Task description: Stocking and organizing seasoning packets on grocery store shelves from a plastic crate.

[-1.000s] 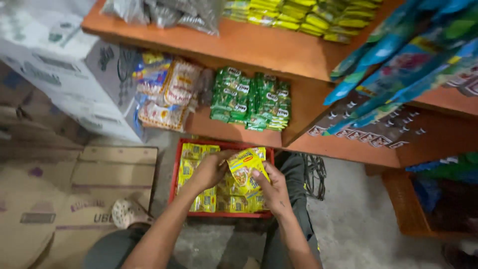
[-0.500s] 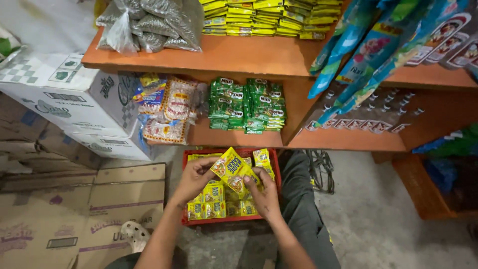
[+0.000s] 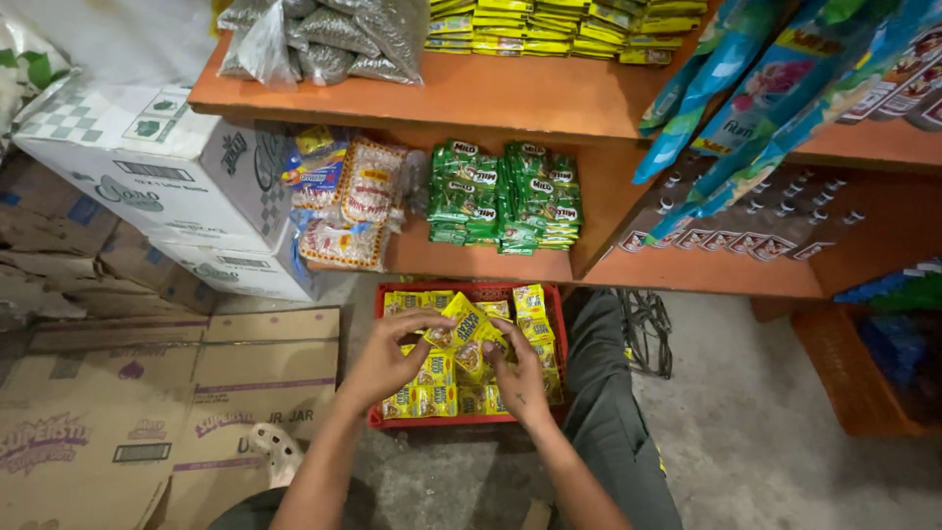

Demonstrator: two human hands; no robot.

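My left hand point(image 3: 389, 360) and my right hand point(image 3: 518, 378) together hold a bunch of small yellow sachets point(image 3: 467, 336) over a red plastic crate point(image 3: 469, 419). The crate sits on the floor below the shelves and holds several more yellow sachets point(image 3: 532, 306). Both hands pinch the bunch from either side, the left from above, the right from below. My leg in grey trousers point(image 3: 603, 412) lies just right of the crate.
An orange wooden shelf point(image 3: 510, 98) carries green sachet stacks point(image 3: 502, 194), bagged snacks point(image 3: 351, 201), yellow packets point(image 3: 564, 25) and grey bags point(image 3: 324, 34). Blue sachet strips point(image 3: 775, 98) hang at right. Cardboard boxes point(image 3: 167, 177) and flattened cartons point(image 3: 147, 412) fill the left.
The view has tilted up and moved closer to the shelves. Both hands have kept hold of the yellow sachets and shifted them slightly over the crate.
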